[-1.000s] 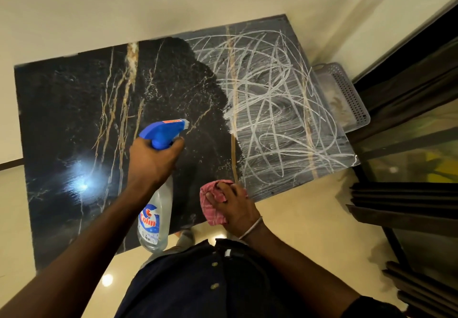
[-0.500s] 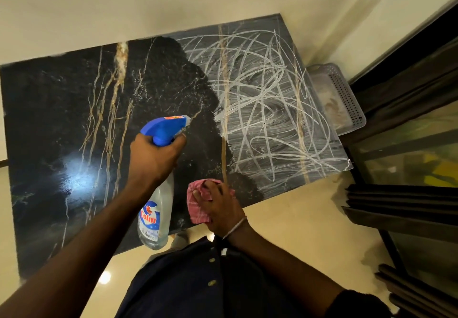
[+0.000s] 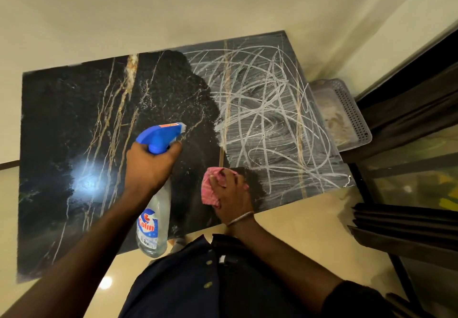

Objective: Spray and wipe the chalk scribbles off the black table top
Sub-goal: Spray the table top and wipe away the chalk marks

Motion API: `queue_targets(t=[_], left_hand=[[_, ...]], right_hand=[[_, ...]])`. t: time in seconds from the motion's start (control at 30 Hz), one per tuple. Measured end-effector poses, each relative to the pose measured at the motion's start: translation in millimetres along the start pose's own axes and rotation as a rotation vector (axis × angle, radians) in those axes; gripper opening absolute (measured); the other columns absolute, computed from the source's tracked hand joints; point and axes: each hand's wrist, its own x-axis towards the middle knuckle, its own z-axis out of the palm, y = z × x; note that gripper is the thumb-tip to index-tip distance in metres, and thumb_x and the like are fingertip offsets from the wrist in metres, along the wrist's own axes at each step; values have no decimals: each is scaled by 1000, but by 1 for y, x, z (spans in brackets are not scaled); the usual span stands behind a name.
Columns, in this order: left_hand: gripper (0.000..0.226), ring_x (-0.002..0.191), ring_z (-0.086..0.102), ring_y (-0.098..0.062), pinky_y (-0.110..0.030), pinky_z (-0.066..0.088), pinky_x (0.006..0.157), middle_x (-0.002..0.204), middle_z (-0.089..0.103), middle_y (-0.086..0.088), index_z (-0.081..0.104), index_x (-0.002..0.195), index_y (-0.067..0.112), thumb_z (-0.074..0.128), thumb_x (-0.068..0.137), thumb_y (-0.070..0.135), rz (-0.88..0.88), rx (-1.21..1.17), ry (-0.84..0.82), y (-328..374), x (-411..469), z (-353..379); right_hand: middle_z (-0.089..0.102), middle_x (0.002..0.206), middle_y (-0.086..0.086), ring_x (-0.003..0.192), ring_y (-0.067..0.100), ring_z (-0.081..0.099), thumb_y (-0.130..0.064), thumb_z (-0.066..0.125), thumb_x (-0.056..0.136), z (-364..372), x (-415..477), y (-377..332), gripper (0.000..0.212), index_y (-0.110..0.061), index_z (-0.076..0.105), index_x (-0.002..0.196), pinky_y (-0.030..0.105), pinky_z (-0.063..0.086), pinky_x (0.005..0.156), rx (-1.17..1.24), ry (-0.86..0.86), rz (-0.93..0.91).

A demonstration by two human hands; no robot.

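Counting the items on view: one spray bottle (image 3: pixel 153 221), one cloth (image 3: pixel 212 189), one black table top (image 3: pixel 74 124), one perforated plastic basket (image 3: pixel 347 109), two hands. Left hand (image 3: pixel 148 166) is clenched around the neck of the spray bottle just under its blue trigger head (image 3: pixel 161 135); the nozzle points away from the wrist, toward the scribbled area, and the clear body hangs below the fist, label reading "Colin". Right hand (image 3: pixel 229 194) presses flat on the red checked cloth, fingers spread over it, grasping it against the table top near the front edge. A thin pale bangle (image 3: pixel 240 218) circles that wrist.

Table top is glossy black stone with gold and white veins, rectangular. Chalk scribbles (image 3: pixel 267 119) lie beyond and to the right of the cloth hand: looping white lines over a smeared grey haze. The surface left of the cloth, under the bottle hand, reads dark and wet-speckled.

Most of the cloth is covered by the fingers. Basket contents are indistinct. A bright light glare (image 3: pixel 86 181) masks a patch of stone.
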Motion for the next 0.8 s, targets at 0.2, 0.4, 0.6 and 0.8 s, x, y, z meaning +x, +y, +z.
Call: queue_targets(t=[0.2, 0.4, 0.6, 0.8], left_hand=[[17, 52, 56, -22, -28, 48, 52, 66, 61, -24, 61, 80, 9, 70, 85, 22, -5, -9, 94, 2, -7, -2], [20, 47, 57, -18, -29, 49, 50, 59, 59, -15, 60, 76, 9, 71, 84, 23, -15, -35, 62, 0, -1, -14], [22, 47, 55, -20, -32, 50, 51, 60, 59, -21, 60, 78, 3, 70, 86, 21, 55, -31, 24, -1, 18, -28], [22, 45, 55, -13, -22, 49, 47, 61, 60, -18, 60, 76, 6, 70, 87, 23, 86, -11, 13, -3, 31, -44]], right_hand=[[51, 132, 17, 111, 40, 53, -41, 81, 61, -9, 17, 14, 78, -27, 51, 132, 50, 55, 80, -44, -35, -249], [45, 134, 17, 111, 38, 46, -35, 75, 67, -31, 28, 62, 68, -25, 52, 130, 43, 51, 77, -20, 97, 270], [49, 132, 17, 110, 41, 50, -35, 75, 62, -17, 47, 0, 69, -24, 55, 126, 46, 53, 80, -21, 46, 161], [53, 129, 14, 99, 38, 54, -39, 78, 59, -15, 53, -7, 71, -29, 57, 127, 42, 55, 66, -41, -5, -107]])
